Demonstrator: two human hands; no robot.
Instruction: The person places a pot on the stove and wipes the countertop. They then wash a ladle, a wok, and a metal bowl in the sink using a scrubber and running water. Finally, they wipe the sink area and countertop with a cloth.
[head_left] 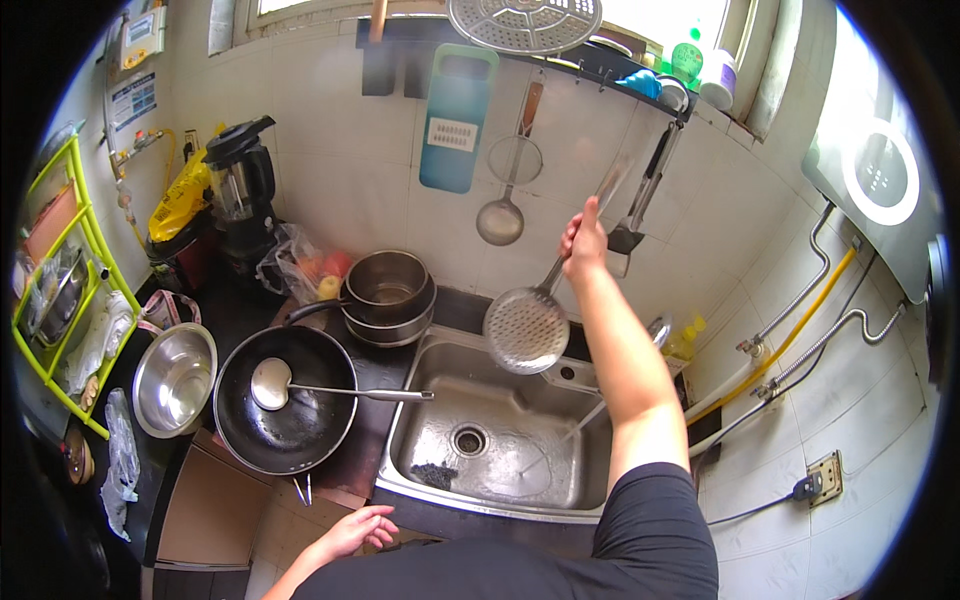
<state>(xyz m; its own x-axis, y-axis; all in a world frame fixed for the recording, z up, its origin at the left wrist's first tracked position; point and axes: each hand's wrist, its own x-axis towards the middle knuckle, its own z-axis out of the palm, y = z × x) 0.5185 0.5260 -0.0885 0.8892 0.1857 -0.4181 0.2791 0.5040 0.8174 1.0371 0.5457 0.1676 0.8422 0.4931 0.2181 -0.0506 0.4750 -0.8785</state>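
Aloft, skimmer (pixel 526 332) gripped in right hand (pixel 584 242), open room above sink (pixel 505 400), left hand (pixel 357 530) empty near counter edge (pixel 450 513).

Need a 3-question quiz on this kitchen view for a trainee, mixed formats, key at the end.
1. What is the right hand holding?
2. True or false: the left hand grips nothing.
3. Fill in the blank: a metal ladle rests with its bowl in the black ____, left of the sink.

Key:
1. A perforated metal skimmer, by its handle.
2. True; its fingers are loosely curled, with nothing in them.
3. Wok.
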